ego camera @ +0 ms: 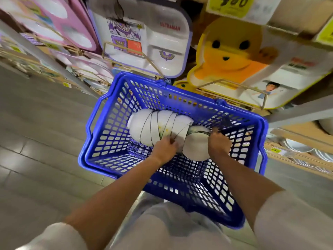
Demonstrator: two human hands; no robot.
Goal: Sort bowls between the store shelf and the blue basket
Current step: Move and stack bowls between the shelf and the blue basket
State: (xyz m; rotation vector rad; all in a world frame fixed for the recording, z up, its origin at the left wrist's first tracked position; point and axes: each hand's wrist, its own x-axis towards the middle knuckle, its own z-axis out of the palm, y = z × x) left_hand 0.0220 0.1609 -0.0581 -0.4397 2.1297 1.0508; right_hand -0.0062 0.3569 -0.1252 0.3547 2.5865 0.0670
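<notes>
Where the blue basket (111, 134) sits in front of the store shelf (288, 160), a nested stack of white bowls (153, 127) lies on its side inside it, bases toward the left wall. The left hand (164, 147) grips the open end of the stack, fingers curled over the rims. The right hand (219, 143) holds a separate white bowl (196, 148) by its rim, fingers curled; this bowl touches the stack. Behind the basket, a divided tray (162, 38) and a yellow bear-shaped tray (230, 56) stand in wire racks.

A stack of bowls (155, 128) lies in the basket (100, 141), a single bowl (196, 147) touching its right end; trays (144, 37) stand on the shelf (295, 114) behind.
</notes>
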